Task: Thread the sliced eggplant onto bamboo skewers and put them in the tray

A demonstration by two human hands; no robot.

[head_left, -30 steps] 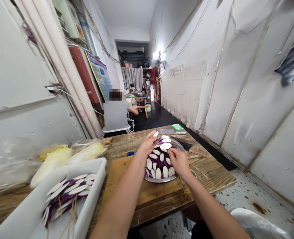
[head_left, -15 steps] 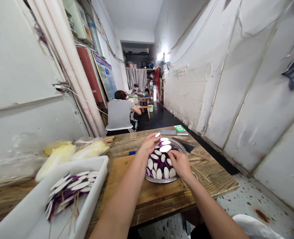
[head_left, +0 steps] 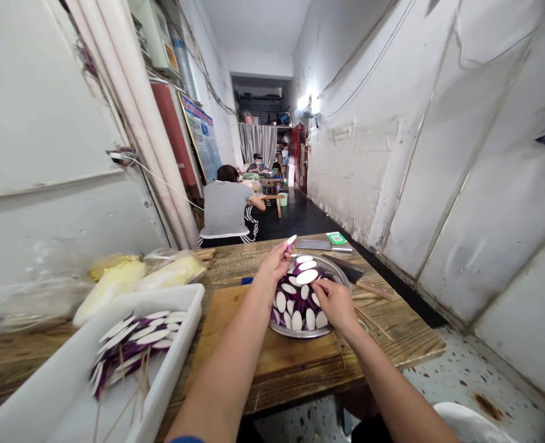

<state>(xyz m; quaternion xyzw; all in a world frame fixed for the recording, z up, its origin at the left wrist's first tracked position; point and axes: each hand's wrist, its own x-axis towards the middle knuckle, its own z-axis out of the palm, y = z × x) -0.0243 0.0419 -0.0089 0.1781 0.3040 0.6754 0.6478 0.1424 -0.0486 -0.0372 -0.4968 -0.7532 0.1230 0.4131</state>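
A round metal bowl (head_left: 337, 274) heaped with white, purple-edged eggplant slices (head_left: 295, 301) sits on a wooden cutting board (head_left: 235, 320). My left hand (head_left: 272, 267) is over the bowl's far left rim, its fingers pinched on one eggplant slice (head_left: 291, 241) lifted above the heap. My right hand (head_left: 333, 301) rests on the bowl's right side, fingers closed on a thin bamboo skewer whose tip reaches under a large slice (head_left: 306, 277). To my left, a white plastic tray (head_left: 180, 314) holds skewered eggplant slices (head_left: 131, 344).
The wooden table (head_left: 392, 335) carries loose skewers (head_left: 369, 317) and a dark cleaver (head_left: 346, 267) right of the bowl, a phone and a green card (head_left: 336, 238) at the far edge, bagged yellow food (head_left: 138, 277) at left. A seated person (head_left: 226, 209) is in the corridor beyond.
My left hand has raised its eggplant slice a little higher above the heap. My right hand has stayed at the bowl's right side. The view has shifted slightly.
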